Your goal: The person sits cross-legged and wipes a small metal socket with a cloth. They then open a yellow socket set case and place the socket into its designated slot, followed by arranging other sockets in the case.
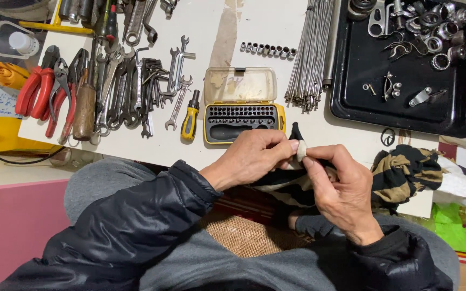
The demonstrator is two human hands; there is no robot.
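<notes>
Your left hand [252, 157] and right hand [336, 186] meet at the table [200, 27] edge, both pinching a small pale part [301, 150] wrapped in a dark striped rag [405, 175]. Just beyond your left hand sits an open yellow bit case [242, 112], a yellow screwdriver [190, 117] beside it. Wrenches [130, 86] and red pliers [44, 91] lie to the left. A spoke bundle [311, 54] lies beside a black tray [346, 81] of metal parts on the right.

White worktable [276, 21] with worn brown streak, black tray [346, 81] at its right end, pink panel [12, 226] lower left, even flat light.
</notes>
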